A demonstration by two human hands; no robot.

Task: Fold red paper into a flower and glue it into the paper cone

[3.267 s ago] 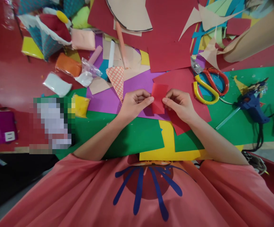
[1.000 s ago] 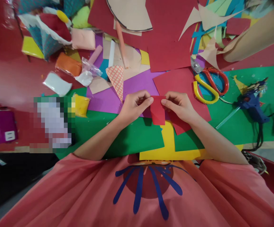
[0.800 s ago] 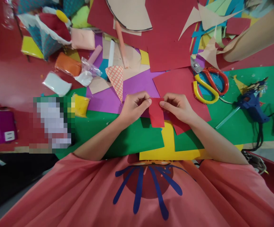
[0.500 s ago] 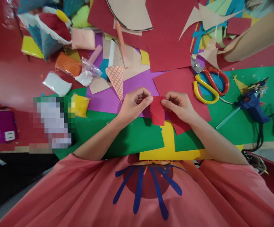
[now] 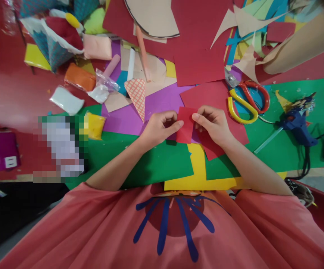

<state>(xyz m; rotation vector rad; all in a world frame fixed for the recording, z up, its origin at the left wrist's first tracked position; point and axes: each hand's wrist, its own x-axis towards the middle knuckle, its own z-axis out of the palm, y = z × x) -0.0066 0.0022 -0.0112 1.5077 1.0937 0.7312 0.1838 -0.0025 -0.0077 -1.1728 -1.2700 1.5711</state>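
A small red paper piece (image 5: 184,129) is held up between my two hands, over the coloured sheets. My left hand (image 5: 163,127) pinches its left edge between thumb and fingers. At its upper right edge my right hand (image 5: 211,123) grips it the same way, with the other fingers curled. Beneath and to the right lies a larger red sheet (image 5: 220,97). A cone-shaped paper piece with a red criss-cross pattern (image 5: 136,97) lies just beyond my left hand.
Scissors with red and yellow handles (image 5: 242,99) lie right of my hands, and a blue glue gun (image 5: 299,125) farther right. Soft packets, such as a yellow one (image 5: 94,125) and an orange one (image 5: 80,76), sit at left. A beige paper roll (image 5: 304,43) lies at upper right.
The red paper piece has been raised slightly, and its face now shows flatter and wider. My fingers have moved down along its edges.
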